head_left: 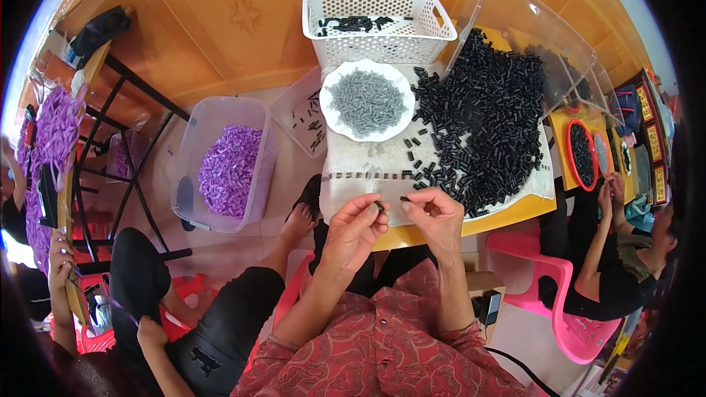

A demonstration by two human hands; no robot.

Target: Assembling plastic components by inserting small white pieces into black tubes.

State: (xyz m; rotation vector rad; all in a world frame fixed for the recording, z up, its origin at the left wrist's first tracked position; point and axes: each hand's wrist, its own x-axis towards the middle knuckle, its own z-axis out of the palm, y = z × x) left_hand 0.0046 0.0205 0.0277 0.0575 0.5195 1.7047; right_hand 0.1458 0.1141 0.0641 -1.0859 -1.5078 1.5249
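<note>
My left hand [350, 234] is raised just off the table's near edge, thumb and fingers pinched on a small black plastic piece [380, 206]. Beside it my right hand [439, 224] is closed too, with another small dark piece [405, 198] at its fingertips. The hands are a short gap apart. Beyond them, a large heap of short black tubular pieces [489, 121] covers the right of the cloth-covered table, with loose ones at its left edge. A white scalloped plate [332, 119] holds many tiny translucent grey parts [368, 101].
At the back stands a white perforated basket [379, 50] with some black pieces inside. A clear bin [187, 165] of purple pieces is on the floor at left. People sit on both sides; a pink chair [562, 279] is at right. A clear box [507, 0] leans behind the heap.
</note>
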